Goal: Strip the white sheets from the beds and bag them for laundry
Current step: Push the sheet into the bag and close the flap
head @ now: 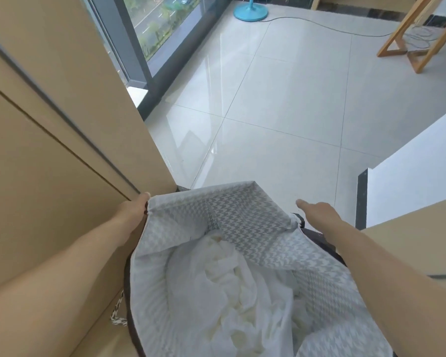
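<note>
No text, label, brand, number or sign can be read anywhere in view. The laundry bag [242,215] bears only a grey-and-white houndstooth weave, and the white sheets [242,292] inside it are plain.

- Bright daylight comes in through the window [150,24] at upper left.
- The glossy floor tiles [281,99] carry pale streaks of glare and soft reflections.
- The white sheets [242,292] in the laundry bag [319,279] are nearly blown out, their folds faint.
- Shadows are weak and soft-edged.
- Straight edges bow toward the borders; the lower corners look slightly blurred.
</note>
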### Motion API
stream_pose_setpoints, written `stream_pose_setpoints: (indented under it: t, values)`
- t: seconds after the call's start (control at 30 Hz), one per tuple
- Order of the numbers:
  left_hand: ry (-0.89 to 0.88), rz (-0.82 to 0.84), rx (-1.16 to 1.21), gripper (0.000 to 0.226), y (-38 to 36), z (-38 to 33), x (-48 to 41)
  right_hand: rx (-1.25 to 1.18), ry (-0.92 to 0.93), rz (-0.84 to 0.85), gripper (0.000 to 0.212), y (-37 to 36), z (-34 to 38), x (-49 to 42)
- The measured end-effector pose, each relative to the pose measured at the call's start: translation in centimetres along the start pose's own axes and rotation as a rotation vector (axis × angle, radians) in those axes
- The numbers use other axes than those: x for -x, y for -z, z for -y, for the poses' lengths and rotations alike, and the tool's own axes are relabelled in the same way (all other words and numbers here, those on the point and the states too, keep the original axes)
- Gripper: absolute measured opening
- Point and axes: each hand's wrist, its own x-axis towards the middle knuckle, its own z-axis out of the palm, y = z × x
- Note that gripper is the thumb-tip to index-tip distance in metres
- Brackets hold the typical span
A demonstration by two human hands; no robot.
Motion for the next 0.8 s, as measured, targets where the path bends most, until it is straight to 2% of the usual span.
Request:
stream_pose_setpoints:
  t: [0.1, 0.3, 0.43, 0.53, 0.63, 0.73, 0.8]
  values:
    - [0.067, 0.019, 0.136, 0.035, -1.4, -0.5, -1.5, -0.055, -0.039, 0.038, 0.055, -0.8, 0.3, -3.9]
    - [0.111, 0.031, 0.217, 0.026, -1.9, -0.4, -2.3, -0.192, -0.1, 0.244, 0.043, -2.9, -0.4, -7.2]
    - [0.048, -0.017, 0.321, 0.016, -1.9, -1.0, -1.1, -0.242, -0.093, 0.154, 0.035, -2.6, -0.1, -7.0]
    - [-0.079, -0.025, 0.464, 0.015, -1.1, -1.9, -0.4, -0.482, -0.081, 0.055, 0.032, -1.3, 0.9, -6.3]
    - [-0.202, 0.0, 0.529, 0.017, 0.9, -3.3, 0.8, -0.707, -0.035, 0.05, 0.037, 0.5, 2.5, -4.9]
    - [-0.29, -0.02, 0.547, 0.03, 2.7, -5.0, 2.6, -0.831, -0.04, 0.182, 0.044, 2.8, 4.3, -2.9]
    - [-0.323, 0.01, 0.507, 0.046, 3.9, -5.8, 4.0, -0.795, -0.134, 0.375, 0.058, 4.6, 5.2, -1.5]
